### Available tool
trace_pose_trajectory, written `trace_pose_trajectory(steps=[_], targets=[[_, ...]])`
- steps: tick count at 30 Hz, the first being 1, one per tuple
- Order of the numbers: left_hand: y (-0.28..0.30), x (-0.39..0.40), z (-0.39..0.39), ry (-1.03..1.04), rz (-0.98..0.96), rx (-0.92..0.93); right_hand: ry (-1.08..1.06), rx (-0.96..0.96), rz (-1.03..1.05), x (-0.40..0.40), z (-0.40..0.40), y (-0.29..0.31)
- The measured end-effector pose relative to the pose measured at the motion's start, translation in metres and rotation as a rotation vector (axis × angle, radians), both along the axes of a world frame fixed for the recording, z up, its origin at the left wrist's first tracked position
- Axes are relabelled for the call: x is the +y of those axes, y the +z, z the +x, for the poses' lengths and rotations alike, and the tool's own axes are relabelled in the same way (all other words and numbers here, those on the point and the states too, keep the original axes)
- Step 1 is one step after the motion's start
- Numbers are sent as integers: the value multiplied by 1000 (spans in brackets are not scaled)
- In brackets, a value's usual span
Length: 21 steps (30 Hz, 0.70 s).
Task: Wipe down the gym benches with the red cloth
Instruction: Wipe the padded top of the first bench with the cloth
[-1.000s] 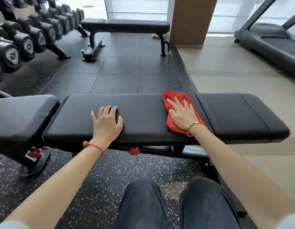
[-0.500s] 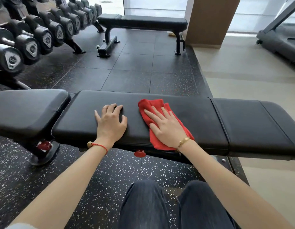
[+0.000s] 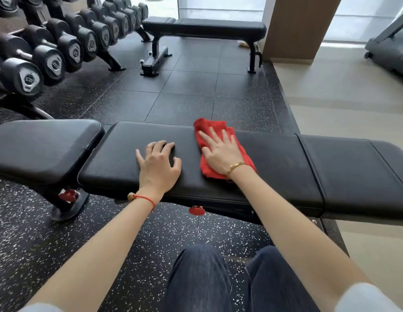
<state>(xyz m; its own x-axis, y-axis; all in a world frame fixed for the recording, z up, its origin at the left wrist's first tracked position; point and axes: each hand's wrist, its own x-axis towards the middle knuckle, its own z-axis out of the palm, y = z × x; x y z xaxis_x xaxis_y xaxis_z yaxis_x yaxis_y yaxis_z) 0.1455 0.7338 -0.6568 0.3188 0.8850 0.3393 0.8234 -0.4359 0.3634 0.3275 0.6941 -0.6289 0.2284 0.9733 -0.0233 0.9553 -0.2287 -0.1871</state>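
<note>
Black padded vinyl covers the near bench [image 3: 275, 163], which runs crosswise directly under both hands. On it lies the red cloth [image 3: 209, 129], bunched and flattened beneath the right hand [image 3: 219, 152], whose fingers are straight and spread, pressing the cloth onto the pad; red fabric shows beyond the fingertips and beside the wrist, which wears a gold bracelet [image 3: 236, 165]. Just to the left of the cloth, apart from it, the left hand [image 3: 159, 163] rests palm down on the bare pad, fingers spread and slightly bent, holding nothing; a red string bracelet [image 3: 143, 197] circles that wrist. Beyond the hands, across dark speckled floor tiles, stands a second bench [image 3: 205, 27]. Far left of the left hand, a rack of dumbbells [image 3: 67, 43] lines the floor.
</note>
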Motion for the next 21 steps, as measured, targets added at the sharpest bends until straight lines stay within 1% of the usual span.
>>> trace_pose_trajectory(steps=[3,6,9,11,16,19,21], targets=[[-1,0,-2,-8,-1,2,140,26,29,-20,-28,-3],[-2,1,-5,-29,-5,-5,153,48,79,-63,-21,-7],[-1,0,-5,-39,-11,-7,44,47,116,-103,11,-10],[-1,-1,-6,-41,-14,-4,-39,19,97,-115,39,-9],[0,-1,-4,-36,-16,-20,-322,62,20,-97,101,1],[0,-1,-3,-37,-19,-15,-409,62,-26,-79,98,4],[0,-1,-3,-38,-24,-21,-368,60,-16,-79,83,4]])
